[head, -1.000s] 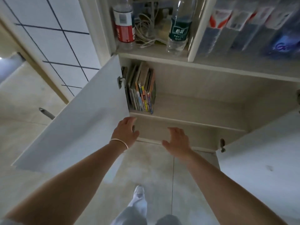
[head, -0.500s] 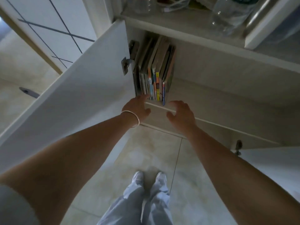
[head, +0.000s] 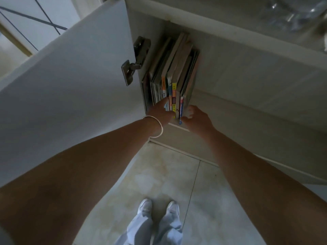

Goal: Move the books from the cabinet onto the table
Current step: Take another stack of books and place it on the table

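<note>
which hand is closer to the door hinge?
Left. The left hand is on the book spines just below and right of the hinge. The right hand is at the far right end of the row, further from it.

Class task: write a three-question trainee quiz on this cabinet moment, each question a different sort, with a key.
1. True or false: the books stand upright on the cabinet shelf.
2. The bracelet is on which wrist? A left, B right.
3. Fill in: the cabinet door is ____.

Key: 1 true. 2 A. 3 open. The left hand and right hand flank the row's lower spines.
</note>
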